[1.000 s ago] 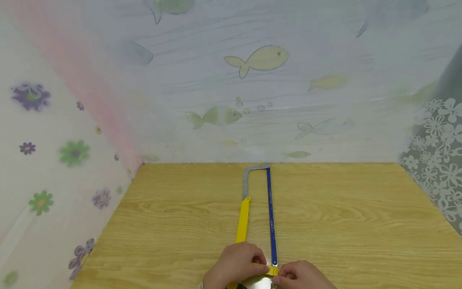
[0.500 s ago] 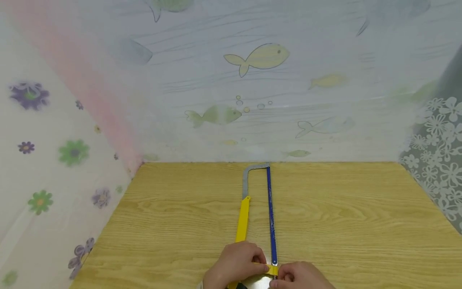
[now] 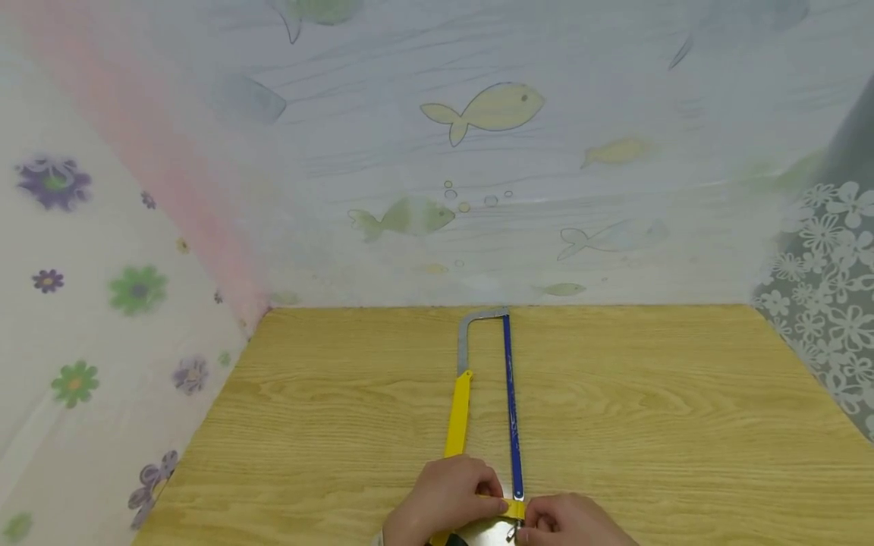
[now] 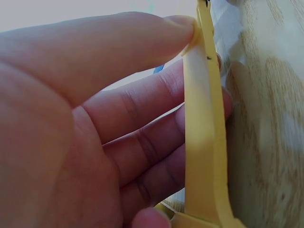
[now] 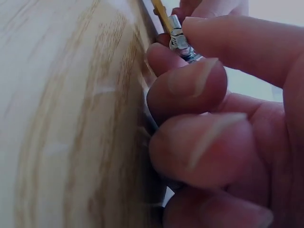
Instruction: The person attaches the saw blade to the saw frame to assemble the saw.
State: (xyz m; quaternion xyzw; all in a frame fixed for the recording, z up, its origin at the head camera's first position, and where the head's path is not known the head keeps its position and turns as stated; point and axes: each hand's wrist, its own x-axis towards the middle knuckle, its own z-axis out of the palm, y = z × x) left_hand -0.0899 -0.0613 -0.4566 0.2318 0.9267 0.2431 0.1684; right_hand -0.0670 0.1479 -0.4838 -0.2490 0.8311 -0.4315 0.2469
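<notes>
A hacksaw (image 3: pixel 460 413) lies on the table, its yellow and grey frame to the left and its blue blade (image 3: pixel 512 409) to the right. My left hand (image 3: pixel 447 493) grips the yellow handle part (image 4: pixel 199 128), thumb on the near side and fingers behind it. Beside it, just past the blade's near end, my right hand (image 3: pixel 570 519) pinches a small metal wing nut (image 3: pixel 510 534) between thumb and fingertips. In the right wrist view a threaded metal fitting (image 5: pixel 179 40) shows by the thumb and index finger. The fingers hide part of the nut.
The wood-grain table (image 3: pixel 649 402) meets a wall covered with a fish print (image 3: pixel 485 110) at the back. The saw's far end reaches close to that wall. Flower-patterned coverings stand at the left (image 3: pixel 139 288) and right (image 3: pixel 850 326).
My right thumb and fingertips have shifted slightly at the wing nut, and more of the metal shows now. My left hand and the hacksaw stay in place.
</notes>
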